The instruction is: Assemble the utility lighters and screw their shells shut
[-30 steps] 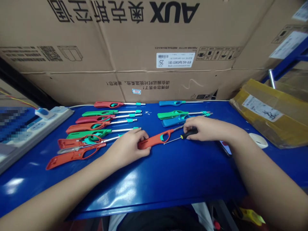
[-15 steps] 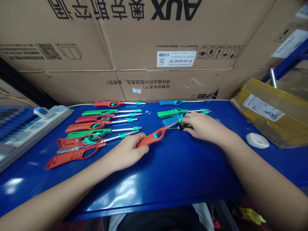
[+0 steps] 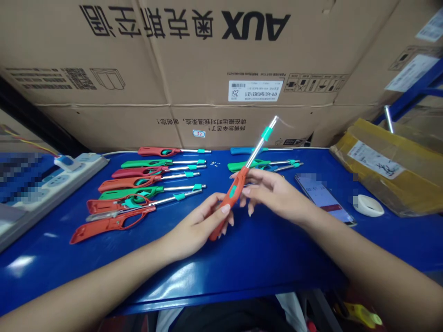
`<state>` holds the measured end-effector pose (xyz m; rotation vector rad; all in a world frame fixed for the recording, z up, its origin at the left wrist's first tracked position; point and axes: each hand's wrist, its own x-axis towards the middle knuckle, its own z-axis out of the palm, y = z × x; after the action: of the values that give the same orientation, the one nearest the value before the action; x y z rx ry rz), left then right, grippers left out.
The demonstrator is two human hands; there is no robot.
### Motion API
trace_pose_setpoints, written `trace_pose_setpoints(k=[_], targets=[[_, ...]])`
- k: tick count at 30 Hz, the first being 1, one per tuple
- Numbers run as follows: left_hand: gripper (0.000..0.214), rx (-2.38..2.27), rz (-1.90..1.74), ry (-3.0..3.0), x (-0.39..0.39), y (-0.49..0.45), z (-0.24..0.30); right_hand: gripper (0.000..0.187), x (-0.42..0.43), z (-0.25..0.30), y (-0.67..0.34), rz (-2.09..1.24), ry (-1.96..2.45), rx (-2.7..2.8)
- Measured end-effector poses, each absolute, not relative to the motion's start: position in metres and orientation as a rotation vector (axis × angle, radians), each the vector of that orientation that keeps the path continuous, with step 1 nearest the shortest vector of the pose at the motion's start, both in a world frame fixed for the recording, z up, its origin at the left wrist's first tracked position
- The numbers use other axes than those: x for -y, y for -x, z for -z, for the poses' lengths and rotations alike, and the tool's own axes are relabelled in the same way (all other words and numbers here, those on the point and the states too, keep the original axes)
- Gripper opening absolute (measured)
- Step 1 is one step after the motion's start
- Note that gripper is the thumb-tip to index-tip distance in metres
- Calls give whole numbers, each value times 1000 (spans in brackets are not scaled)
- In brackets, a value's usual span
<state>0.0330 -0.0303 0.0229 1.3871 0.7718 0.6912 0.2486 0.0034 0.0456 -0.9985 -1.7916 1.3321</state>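
My left hand [image 3: 204,223] is closed round the handle of an orange long-neck lighter [image 3: 226,207]. The lighter tilts up to the right, with a green collar near the end of its metal tube. My right hand [image 3: 273,191] grips its handle just below the tube, fingers bent. To the left, an opened orange lighter [image 3: 110,221] lies with its shell halves apart and a clear inner part showing. Beyond it lie several lighters, among them a green lighter [image 3: 131,192] and a red lighter [image 3: 138,171]. Behind my right hand are a green lighter [image 3: 242,165] and a blue lighter [image 3: 245,150].
On the right, a phone [image 3: 323,198] lies beside a white mouse-shaped object [image 3: 369,205] and a taped carton [image 3: 391,170]. A power strip [image 3: 58,184] runs along the left. Large cardboard [image 3: 194,83] stands behind the blue table [image 3: 194,281].
The orange lighter has swung upright and rightward in my left hand. My right hand no longer shows the screwdriver and now grips the lighter. The phone has come into fuller view.
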Motion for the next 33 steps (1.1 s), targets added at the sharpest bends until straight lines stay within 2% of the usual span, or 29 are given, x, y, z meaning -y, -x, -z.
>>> trace_pose_setpoints(k=[2, 6, 17, 26, 33], targets=[[33, -745, -687, -1430, 32, -34, -20, 34, 4, -42, -238, -1500, 937, 1598], [36, -776, -686, -1533, 31, -33, -17, 32, 5, -38, -233, -1620, 944, 1422], [38, -792, -642, -1594, 31, -30, -8, 31, 1, -44, -240, -1695, 1064, 1315], [39, -901, -593, -1548, 29, -31, -15, 17, -1, -43, -242, -1797, 1100, 1306], [40, -932, -523, -1478, 30, -30, -26, 22, 1, -41, -244, -1855, 1132, 1265]])
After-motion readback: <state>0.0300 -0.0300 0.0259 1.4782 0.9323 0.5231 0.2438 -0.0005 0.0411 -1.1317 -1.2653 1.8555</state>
